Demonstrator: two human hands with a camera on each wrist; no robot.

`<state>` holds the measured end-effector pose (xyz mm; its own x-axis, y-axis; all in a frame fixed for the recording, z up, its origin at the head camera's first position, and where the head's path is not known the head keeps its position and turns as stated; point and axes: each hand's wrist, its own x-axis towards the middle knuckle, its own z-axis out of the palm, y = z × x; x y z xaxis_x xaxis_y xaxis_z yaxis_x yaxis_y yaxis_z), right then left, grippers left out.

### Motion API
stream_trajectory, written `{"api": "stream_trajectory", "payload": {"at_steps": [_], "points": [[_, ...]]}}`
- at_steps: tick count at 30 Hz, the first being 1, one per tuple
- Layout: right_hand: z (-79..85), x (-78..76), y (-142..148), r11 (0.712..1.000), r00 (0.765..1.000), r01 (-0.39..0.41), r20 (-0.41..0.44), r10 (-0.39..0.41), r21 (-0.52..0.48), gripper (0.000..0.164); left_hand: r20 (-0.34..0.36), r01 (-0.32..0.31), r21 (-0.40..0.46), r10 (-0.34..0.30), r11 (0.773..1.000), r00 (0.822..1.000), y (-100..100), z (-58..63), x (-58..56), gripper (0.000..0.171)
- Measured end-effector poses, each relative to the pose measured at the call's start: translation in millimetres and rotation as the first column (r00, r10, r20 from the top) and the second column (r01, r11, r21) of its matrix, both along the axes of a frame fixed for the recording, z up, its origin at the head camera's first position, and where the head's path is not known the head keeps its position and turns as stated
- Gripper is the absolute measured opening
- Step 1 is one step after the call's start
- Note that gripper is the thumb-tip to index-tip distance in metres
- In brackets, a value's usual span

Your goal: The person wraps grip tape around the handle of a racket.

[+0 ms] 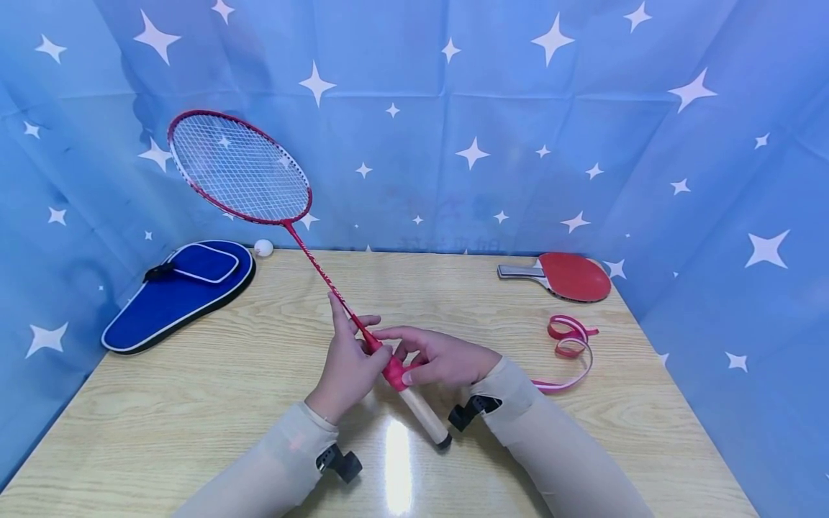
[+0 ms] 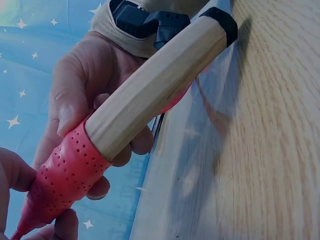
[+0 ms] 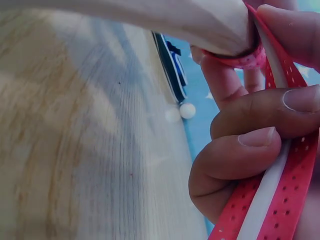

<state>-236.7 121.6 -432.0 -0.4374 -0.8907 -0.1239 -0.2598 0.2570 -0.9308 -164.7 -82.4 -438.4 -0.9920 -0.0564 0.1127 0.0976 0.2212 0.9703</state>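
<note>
Badminton racket slants over the table, its head up toward the far left and its butt end lower, nearer the person. The left hand grips it where shaft meets handle. The right hand pinches a perforated red strip with a pale middle; red wrap rings the handle's upper part, bare wood below. Beyond, a red paddle lies at right, a blue case and white ball at left.

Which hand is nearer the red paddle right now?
Right. The right hand is left of the red paddle and nearer the person; the left hand is farther left.
</note>
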Motion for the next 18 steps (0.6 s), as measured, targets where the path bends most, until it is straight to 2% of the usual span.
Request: {"api": "stream_trajectory", "payload": {"at_steps": [11,18], "points": [[-1.2,0.0,-0.7,0.998,0.998,-0.035,0.049,0.037,-0.05,0.08,0.001,0.008,0.033,-0.008,0.999,1.0,-1.6,-2.4,-1.2,0.13],[-1.9,-1.1,0.6,0.999,1.0,-0.02,0.016,0.021,-0.04,0.076,0.001,-0.001,0.02,0.001,1.0,1.0,-1.4,-1.8,-0.6,0.134]]}}
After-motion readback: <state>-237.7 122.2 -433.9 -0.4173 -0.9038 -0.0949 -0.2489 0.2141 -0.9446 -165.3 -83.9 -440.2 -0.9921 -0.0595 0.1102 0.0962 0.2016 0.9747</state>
